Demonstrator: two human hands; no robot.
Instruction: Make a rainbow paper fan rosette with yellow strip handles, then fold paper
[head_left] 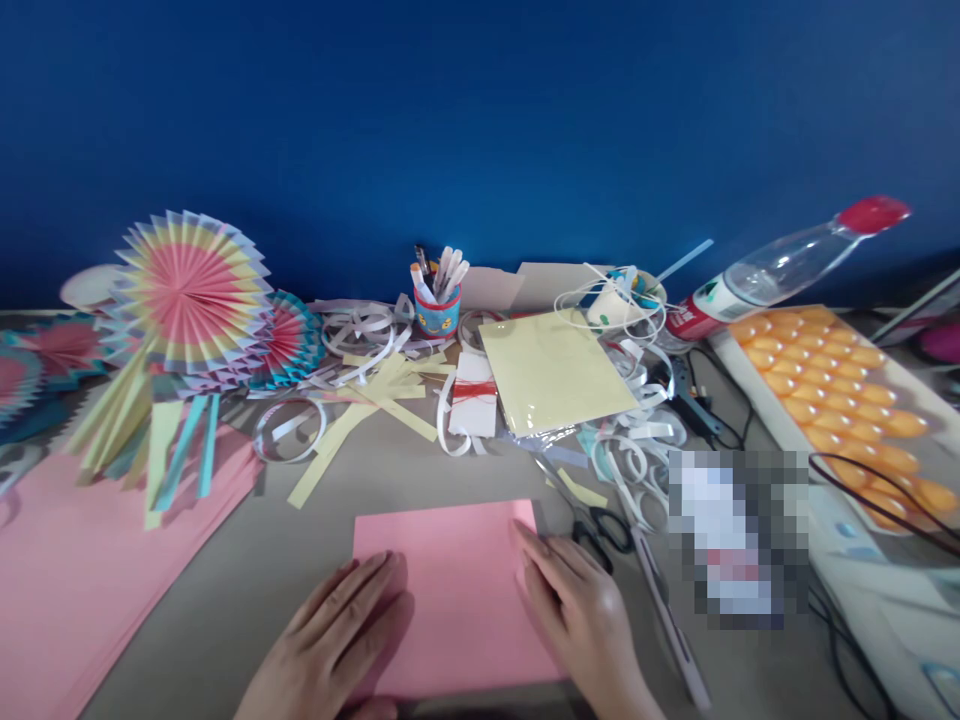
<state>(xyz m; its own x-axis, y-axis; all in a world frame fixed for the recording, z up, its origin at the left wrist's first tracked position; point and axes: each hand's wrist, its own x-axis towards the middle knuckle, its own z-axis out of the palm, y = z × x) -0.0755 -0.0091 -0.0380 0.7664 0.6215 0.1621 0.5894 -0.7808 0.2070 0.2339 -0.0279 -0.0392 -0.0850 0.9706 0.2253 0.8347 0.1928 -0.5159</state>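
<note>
A pink sheet of paper (465, 610) lies on the grey table close in front of me. My left hand (337, 630) rests on its left side, fingers stretched out and pointing up toward the far edge. On the right edge of the sheet lies my right hand (574, 600), fingers extended along that edge. Neither hand grips anything. Just beyond my right hand are black-handled scissors (600, 535), partly under yellow scraps. A slim pale utility knife (670, 615) lies to the right of that hand.
A stack of pink paper (112, 580) and folded paper rosettes (191, 300) occupy the left. Farther back are paper strips (375, 390), a pen cup (437, 312) and yellow paper (559, 370). At right stand a plastic bottle (780, 270) and a tray of orange bulbs (840, 390).
</note>
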